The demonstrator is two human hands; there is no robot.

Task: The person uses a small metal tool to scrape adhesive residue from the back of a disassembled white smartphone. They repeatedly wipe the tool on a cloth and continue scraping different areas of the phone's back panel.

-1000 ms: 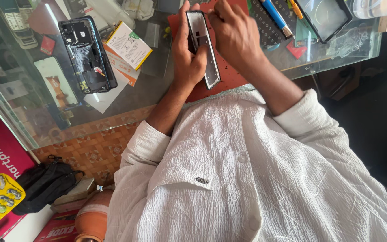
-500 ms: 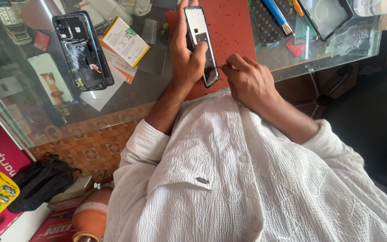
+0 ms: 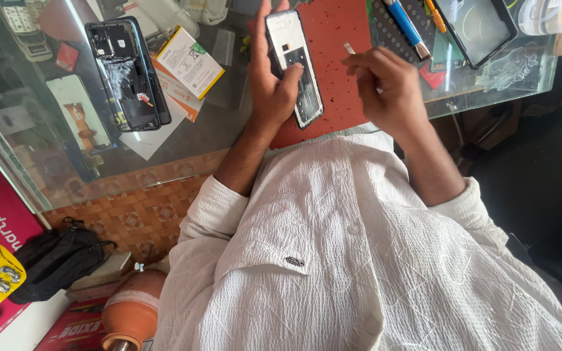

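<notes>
**Opened phone held upright in the left hand as the right hovers beside it**

A person in a white textured shirt sits at a glass-topped desk, seen from above by a head-worn camera. The left hand is wrapped around an opened phone frame, fingers behind it and the thumb pressing across its lower half, so the exposed inner side faces the camera. The frame is lifted over a red work mat, its long axis running away from the body and leaning slightly, the lower end nearer the chest and tipped to the person's right, the upper end pointing toward the far edge of the desk.

The right hand sits just beside the frame on its right, apart from it and not touching, with the fingertips drawn together as if pinching something small; whether anything is actually between them cannot be told. A small pale strip lies on the mat just beyond those fingertips. The left hand is plainly the one on the frame; the right is near, level with its lower half.

Well to the left, a second disassembled phone lies on the glass beside a battery pack with a yellow edge. A blue-handled tool and a dark screen panel rest at the far right.
</notes>
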